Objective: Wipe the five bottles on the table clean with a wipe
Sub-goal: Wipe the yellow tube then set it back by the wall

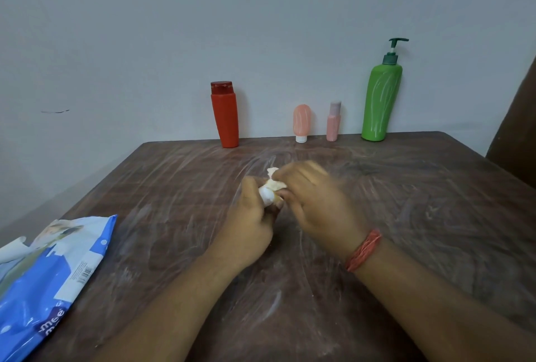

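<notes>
Over the middle of the table my left hand (pixel 252 216) grips a small white bottle (pixel 266 196), mostly hidden in my fingers. My right hand (pixel 310 199), blurred, holds a crumpled wipe (pixel 275 182) against the bottle's top. Along the wall at the far edge stand a red bottle (pixel 224 115), a small peach tube (pixel 301 122) on its white cap, a slim pink bottle (pixel 333 122) and a tall green pump bottle (pixel 381 100).
A blue and white pack of wipes (pixel 49 280) lies at the table's left front corner, with a sheet sticking out. The brown table (pixel 406 216) shows smeared streaks. A dark brown object (pixel 519 129) stands at the right edge.
</notes>
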A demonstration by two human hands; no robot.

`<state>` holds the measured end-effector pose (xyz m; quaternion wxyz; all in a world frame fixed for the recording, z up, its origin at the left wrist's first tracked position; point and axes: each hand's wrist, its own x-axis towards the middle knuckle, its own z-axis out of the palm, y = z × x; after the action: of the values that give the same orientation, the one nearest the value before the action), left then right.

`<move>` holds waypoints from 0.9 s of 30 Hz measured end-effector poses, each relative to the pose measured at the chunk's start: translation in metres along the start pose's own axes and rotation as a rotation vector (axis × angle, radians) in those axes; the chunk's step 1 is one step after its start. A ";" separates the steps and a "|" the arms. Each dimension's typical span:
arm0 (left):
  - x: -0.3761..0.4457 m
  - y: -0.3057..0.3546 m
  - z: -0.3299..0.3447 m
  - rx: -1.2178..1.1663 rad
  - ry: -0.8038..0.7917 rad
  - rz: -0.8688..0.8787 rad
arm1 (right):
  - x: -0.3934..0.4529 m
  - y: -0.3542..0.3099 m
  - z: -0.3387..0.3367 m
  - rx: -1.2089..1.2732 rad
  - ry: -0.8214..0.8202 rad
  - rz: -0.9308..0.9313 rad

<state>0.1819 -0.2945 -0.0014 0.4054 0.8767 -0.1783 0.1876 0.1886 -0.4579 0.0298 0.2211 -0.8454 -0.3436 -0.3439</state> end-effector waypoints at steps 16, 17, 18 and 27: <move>0.001 -0.009 0.001 -0.545 -0.026 -0.402 | 0.000 0.001 0.001 0.069 0.116 0.167; 0.001 -0.009 0.001 -0.545 -0.031 -0.404 | 0.000 0.000 0.001 0.107 0.152 0.198; 0.001 -0.008 0.002 -0.546 -0.030 -0.407 | -0.001 -0.001 0.000 0.157 0.190 0.229; 0.001 -0.009 0.002 -0.530 -0.061 -0.416 | 0.005 0.016 -0.004 0.682 0.474 0.800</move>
<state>0.1876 -0.2906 -0.0075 0.6432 0.7638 -0.0500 0.0216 0.2014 -0.4683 0.0340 0.6650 -0.6904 -0.0296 -0.2835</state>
